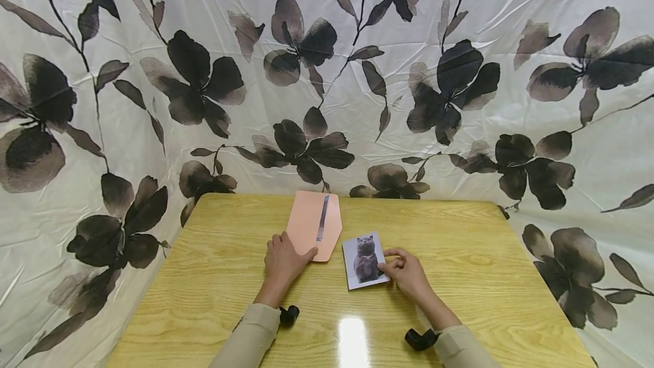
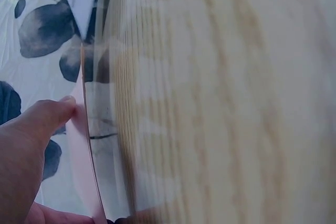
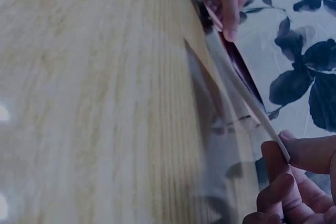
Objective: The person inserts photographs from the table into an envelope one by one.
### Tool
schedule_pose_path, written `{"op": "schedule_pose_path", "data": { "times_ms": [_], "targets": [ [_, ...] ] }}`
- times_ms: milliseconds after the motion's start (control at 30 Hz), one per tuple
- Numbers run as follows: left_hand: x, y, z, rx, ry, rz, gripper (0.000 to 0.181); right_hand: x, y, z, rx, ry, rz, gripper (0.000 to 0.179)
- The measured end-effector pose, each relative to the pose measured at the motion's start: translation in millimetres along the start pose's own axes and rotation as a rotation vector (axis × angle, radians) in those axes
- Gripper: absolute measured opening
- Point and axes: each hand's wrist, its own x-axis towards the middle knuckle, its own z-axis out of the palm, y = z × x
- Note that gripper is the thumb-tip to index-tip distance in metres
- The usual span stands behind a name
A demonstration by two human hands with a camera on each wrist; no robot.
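Note:
A pink envelope (image 1: 306, 217) with a dark shiny strip along its pointed flap side is held up at its near end by my left hand (image 1: 284, 260). In the left wrist view my thumb lies on the face of the envelope (image 2: 81, 150), with fingers at its other side. To the right, a white greeting card (image 1: 365, 260) with a picture of a grey cat hangs slightly tilted. My right hand (image 1: 407, 274) pinches its right edge between thumb and forefinger. Seen edge-on in the right wrist view, the card (image 3: 252, 100) is thin and clear of the wooden surface.
Both hands are over a wood-grain table (image 1: 204, 288). Behind it and at the sides hangs a white cloth (image 1: 378, 129) printed with dark flowers. Light glares off the table's near middle. Each wrist wears a small black device (image 1: 421, 339).

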Motion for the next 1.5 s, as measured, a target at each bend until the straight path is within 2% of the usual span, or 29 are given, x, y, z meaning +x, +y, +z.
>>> {"op": "schedule_pose_path", "data": {
  "times_ms": [500, 833, 1200, 1500],
  "targets": [
    [0.3, -3.3, 1.8, -0.007, 0.023, 0.028, 0.099, 21.2, -5.6, 13.3, 0.036, 0.068, -0.002, 0.033],
    [-1.5, -2.2, -0.3, -0.003, 0.030, 0.031, 0.097, 34.9, -12.1, 25.5, 0.114, 0.089, -0.005, 0.032],
    [-3.3, -1.7, -2.3, 0.001, 0.016, 0.031, 0.099, 57.1, -19.3, 43.6, 0.149, 0.131, -0.025, 0.033],
    [-1.9, -3.7, 0.2, 0.004, 0.012, 0.023, 0.100, 71.3, -22.7, 57.3, 0.166, 0.151, -0.004, 0.033]
  ]
}}
